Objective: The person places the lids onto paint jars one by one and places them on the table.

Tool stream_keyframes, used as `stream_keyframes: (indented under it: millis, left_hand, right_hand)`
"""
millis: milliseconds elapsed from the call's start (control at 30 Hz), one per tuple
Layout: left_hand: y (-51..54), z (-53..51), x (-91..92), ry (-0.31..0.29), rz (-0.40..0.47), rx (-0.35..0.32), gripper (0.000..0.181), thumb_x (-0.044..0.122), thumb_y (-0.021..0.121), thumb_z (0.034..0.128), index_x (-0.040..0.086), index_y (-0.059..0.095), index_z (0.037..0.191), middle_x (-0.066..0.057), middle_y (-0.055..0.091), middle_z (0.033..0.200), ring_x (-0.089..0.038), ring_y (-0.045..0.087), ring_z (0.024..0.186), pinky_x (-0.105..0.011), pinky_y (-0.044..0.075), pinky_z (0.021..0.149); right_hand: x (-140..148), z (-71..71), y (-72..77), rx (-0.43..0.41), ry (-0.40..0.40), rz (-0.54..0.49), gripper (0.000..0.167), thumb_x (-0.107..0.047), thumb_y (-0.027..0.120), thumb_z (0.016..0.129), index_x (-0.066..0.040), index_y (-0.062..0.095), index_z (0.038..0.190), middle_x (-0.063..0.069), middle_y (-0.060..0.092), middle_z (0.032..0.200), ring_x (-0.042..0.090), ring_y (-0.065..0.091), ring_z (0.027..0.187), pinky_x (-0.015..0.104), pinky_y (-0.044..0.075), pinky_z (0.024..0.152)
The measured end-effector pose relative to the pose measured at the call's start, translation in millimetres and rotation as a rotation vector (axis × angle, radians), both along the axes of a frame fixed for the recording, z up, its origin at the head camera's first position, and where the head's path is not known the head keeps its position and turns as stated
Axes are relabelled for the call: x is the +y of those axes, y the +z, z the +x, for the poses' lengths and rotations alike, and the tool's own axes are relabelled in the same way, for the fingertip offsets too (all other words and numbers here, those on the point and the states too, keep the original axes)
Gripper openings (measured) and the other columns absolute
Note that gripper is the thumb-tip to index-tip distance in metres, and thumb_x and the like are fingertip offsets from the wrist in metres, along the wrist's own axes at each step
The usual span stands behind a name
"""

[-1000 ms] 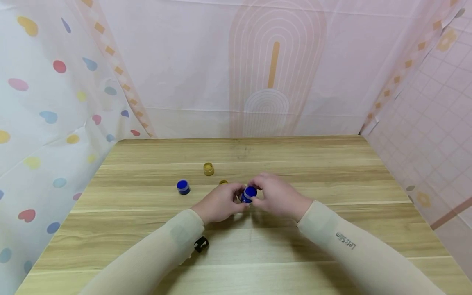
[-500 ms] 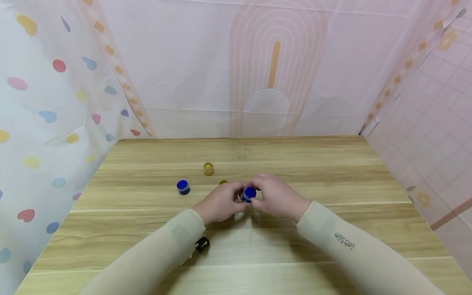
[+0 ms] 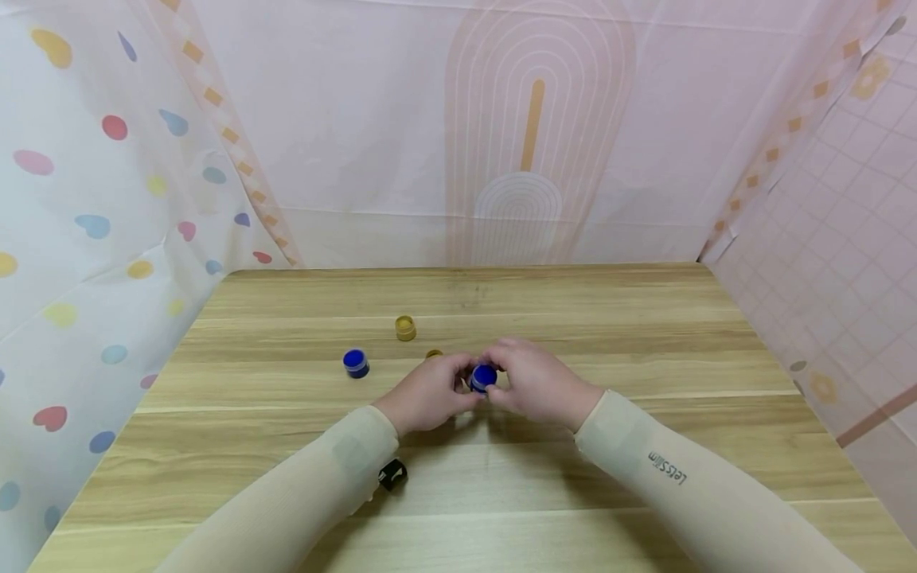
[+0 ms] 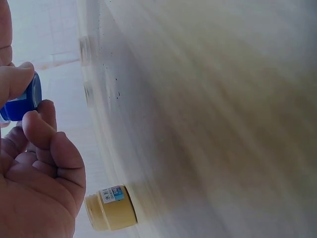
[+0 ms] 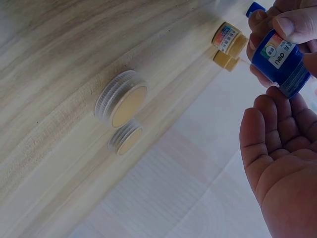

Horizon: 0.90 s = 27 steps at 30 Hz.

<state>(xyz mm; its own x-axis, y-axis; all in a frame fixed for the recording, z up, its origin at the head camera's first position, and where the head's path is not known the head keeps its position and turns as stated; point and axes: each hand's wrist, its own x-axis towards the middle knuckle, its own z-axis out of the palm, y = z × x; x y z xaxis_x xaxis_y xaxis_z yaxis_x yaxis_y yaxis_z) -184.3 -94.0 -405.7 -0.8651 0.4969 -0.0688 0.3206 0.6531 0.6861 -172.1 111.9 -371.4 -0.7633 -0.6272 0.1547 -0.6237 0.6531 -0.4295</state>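
Observation:
A blue paint jar [image 3: 483, 378] is held between both hands above the table. My left hand [image 3: 431, 393] grips its body; in the right wrist view a thumb lies beside the jar's label. From the other side, my right hand [image 3: 539, 382] pinches the top of the jar with thumb and fingers. In the left wrist view, fingers partly cover the blue paint jar [image 4: 24, 101]. A second blue jar [image 3: 356, 364] stands to the left. One yellow paint jar [image 3: 405, 329] stands farther back, and another yellow jar [image 3: 434, 354] is mostly hidden behind my left hand.
Two clear-rimmed lids with yellow discs, a nearer lid [image 5: 121, 99] and a farther lid [image 5: 125, 137], lie on the wooden table [image 3: 587, 310]. A small black device [image 3: 392, 475] sits under the left sleeve. Patterned cloths [image 3: 344, 143] hang around the table.
The blue top between the hands has shifted slightly left and down, and now lines up with the jar body. Both hands have stayed almost in place.

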Motion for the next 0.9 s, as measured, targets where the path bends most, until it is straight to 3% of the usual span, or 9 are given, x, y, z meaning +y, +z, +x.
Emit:
stream_keyframes:
  millis: [333, 700, 900]
  left_hand:
    - [-1.0, -0.3, 0.3, -0.005, 0.01, 0.01, 0.025, 0.02, 0.078, 0.0944, 0.012, 0.068, 0.116, 0.003, 0.064, 0.086, -0.012, 0.058, 0.074, -0.027, 0.049, 0.066]
    - [-0.7, 0.3, 0.3, 0.001, 0.024, -0.002, 0.036, 0.02, 0.078, 0.0945, 0.01, 0.068, 0.127, 0.003, 0.065, 0.089, -0.012, 0.059, 0.076, -0.027, 0.05, 0.067]
    - [0.2, 0.3, 0.5, 0.012, 0.013, -0.013, 0.029, 0.021, 0.077, 0.0953, 0.013, 0.068, 0.122, 0.003, 0.065, 0.088, -0.012, 0.058, 0.076, -0.028, 0.049, 0.067]
  right_hand:
    - [0.3, -0.2, -0.6, -0.03, -0.011, -0.009, 0.027, -0.013, 0.076, 0.093, -0.005, 0.071, 0.118, 0.005, 0.071, 0.114, 0.022, 0.066, 0.109, 0.04, 0.057, 0.097]
    - [1.4, 0.2, -0.3, -0.039, -0.012, -0.002, 0.033, -0.015, 0.076, 0.094, -0.004, 0.071, 0.125, 0.005, 0.071, 0.117, 0.021, 0.067, 0.111, 0.039, 0.057, 0.098]
    - [1.6, -0.6, -0.3, -0.049, -0.05, 0.004, 0.027, -0.023, 0.078, 0.094, -0.007, 0.072, 0.115, 0.003, 0.071, 0.11, 0.021, 0.067, 0.105, 0.04, 0.057, 0.095]
